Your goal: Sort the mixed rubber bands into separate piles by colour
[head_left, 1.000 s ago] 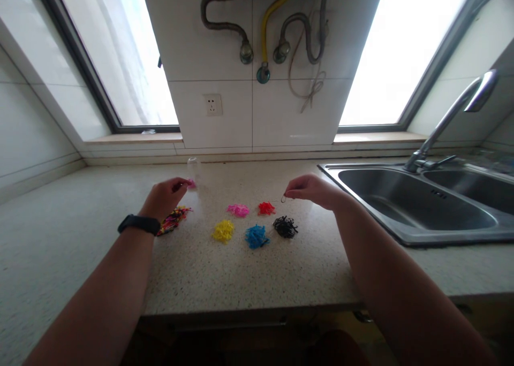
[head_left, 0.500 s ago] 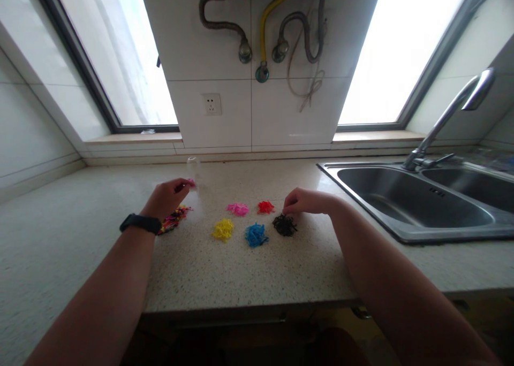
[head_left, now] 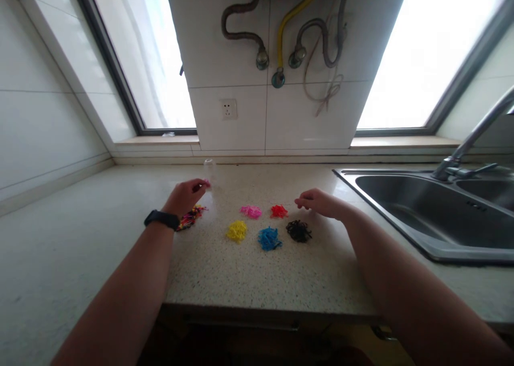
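My left hand [head_left: 187, 195], with a dark band at its wrist, is closed in a pinch on pink rubber bands [head_left: 207, 183], close to a clear upright cup [head_left: 209, 169]. Below that hand lies a mixed pile of multicoloured bands [head_left: 193, 217], partly hidden by the wrist. My right hand [head_left: 315, 201] is closed, fingertips together, above and behind the black pile [head_left: 299, 230] and right of the red pile [head_left: 279, 211]. Whatever its fingertips hold is too small to see. Nearby lie the pink pile [head_left: 251, 212], yellow pile [head_left: 236, 230] and blue pile [head_left: 269, 238].
The piles rest on a speckled stone counter [head_left: 257, 280]. To the right is a steel sink [head_left: 409, 211] with a tap [head_left: 474, 136]. Behind stands a tiled wall with a socket [head_left: 228, 109], hoses and valves, between two windows. A drawer front shows below the counter edge.
My right hand has lifted off the black pile and drawn back a little towards the wall. My left hand stays by the clear cup. The whole view has shifted leftwards.
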The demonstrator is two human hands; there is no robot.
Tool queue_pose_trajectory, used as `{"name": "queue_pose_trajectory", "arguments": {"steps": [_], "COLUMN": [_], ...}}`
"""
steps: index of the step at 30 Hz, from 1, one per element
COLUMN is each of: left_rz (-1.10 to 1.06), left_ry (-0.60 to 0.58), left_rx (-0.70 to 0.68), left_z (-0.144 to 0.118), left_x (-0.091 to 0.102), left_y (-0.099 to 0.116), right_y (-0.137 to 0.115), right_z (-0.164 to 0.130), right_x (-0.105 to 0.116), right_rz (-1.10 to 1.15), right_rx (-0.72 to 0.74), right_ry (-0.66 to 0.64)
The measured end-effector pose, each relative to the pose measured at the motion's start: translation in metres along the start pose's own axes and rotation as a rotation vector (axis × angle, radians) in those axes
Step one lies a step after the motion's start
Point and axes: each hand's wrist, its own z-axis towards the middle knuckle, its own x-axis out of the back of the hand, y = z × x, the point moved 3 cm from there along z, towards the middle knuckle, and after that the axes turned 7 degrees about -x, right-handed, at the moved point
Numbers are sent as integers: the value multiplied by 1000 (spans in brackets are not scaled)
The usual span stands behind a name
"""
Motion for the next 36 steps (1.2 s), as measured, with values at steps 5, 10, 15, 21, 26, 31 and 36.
{"name": "queue_pose_trajectory", "arguments": {"steps": [5,10,15,21,26,31,36], "left_rz": [13,23,14,98,203,195,187], "left_ry": [16,45,34,-97,-204,-280,-352], "left_rx": [-4,22,38,67,152,208,277], "left_z": [1,2,2,-1,-5,-7,-9], "left_x": [1,5,4,3,7,4,-1], "left_y": [0,-3,-10,-27,-44,-55,-63], "right_y": [18,25,24,28,27,27,30], "right_z": [15,20,19,23,23,23,25], "right_x": [-7,-8,-7,-8,-7,-8,-8], "right_rz": [-71,-88,-130,-145,-135,-144,-177], "right_rx": [-44,-45,-13,-10,-17,-28,-14], "right_ry": [36,22,20,12,23,28,30]}}
